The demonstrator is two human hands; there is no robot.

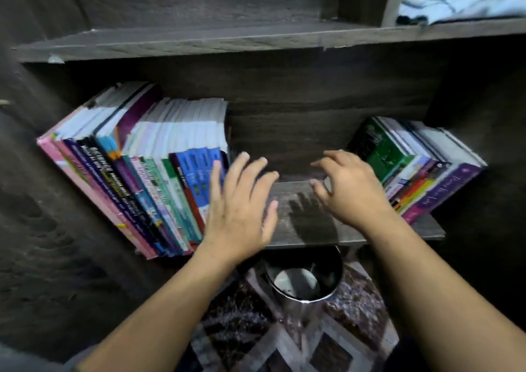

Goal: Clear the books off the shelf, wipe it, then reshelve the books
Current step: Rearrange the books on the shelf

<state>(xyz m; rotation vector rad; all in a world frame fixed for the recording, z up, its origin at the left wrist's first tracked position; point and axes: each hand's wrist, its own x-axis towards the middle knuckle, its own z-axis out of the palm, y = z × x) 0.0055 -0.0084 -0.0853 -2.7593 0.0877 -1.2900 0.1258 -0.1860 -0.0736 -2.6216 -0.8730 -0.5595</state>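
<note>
From my remote seat I look down into a dark shelf (301,226) of rough wood-grain board, its front edge chipped and dusty-looking. The books are all on this shelf, in two groups with a bare strip of board between them. The left row of books (136,172) is a thick run of glossy paperbacks leaning to the left, with pink, purple, teal and blue spines and white page edges showing on top. The right stack of books (412,166) leans the other way, a green cover facing the gap and a purple spine at the outer end.

The left grip (242,200), a bare hand, is released. Its fingers are straight and fanned, palm down, right at the blue spines that end the left row. Motion blur keeps me from telling whether the fingertips actually touch those spines. The right grip (350,189) hovers above the bare strip just beside the green cover, fingers half bent and spread, with nothing in it. Its shadow falls on the board below.

The upper board (199,41) carries a crumpled pale cloth (461,1) in the far right corner. Below the shelf stands a round shiny metal bin (307,280) on a patterned rug (284,343).
</note>
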